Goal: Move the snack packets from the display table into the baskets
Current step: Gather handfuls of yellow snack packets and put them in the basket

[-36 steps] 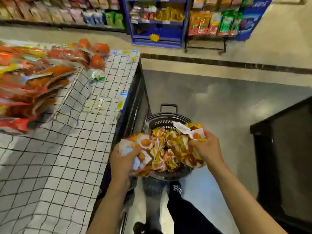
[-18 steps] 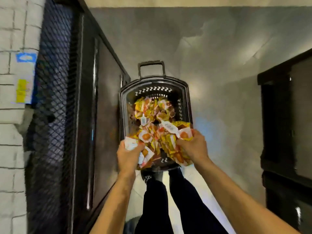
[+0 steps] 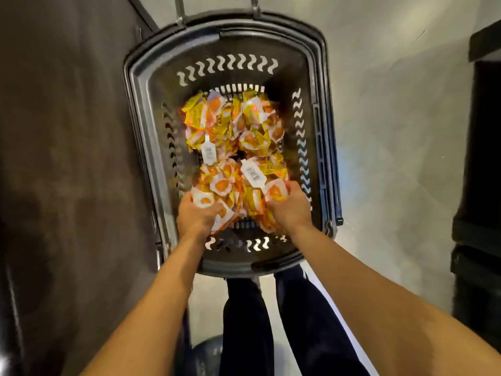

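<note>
A dark plastic basket [image 3: 320, 137] stands on the floor right below me. Both my hands are down inside its near end. They hold a bundle of yellow-and-orange snack packets [image 3: 238, 191] with a white barcode tag between them. My left hand [image 3: 195, 215] grips the bundle's left edge and my right hand [image 3: 288, 210] grips its right edge. A second heap of the same packets [image 3: 233, 120] lies deeper in the basket, toward its far wall.
The dark side panel of the display table [image 3: 67, 158] rises close on the left. A black cabinet [image 3: 479, 185] stands at the right. The basket's handle [image 3: 217, 9] sticks up at its far end. My legs [image 3: 271, 321] are just behind the basket on the pale floor.
The view has dropped from the table to straight over the basket. Both hands have lowered the packet bundle from above the rim down into the basket.
</note>
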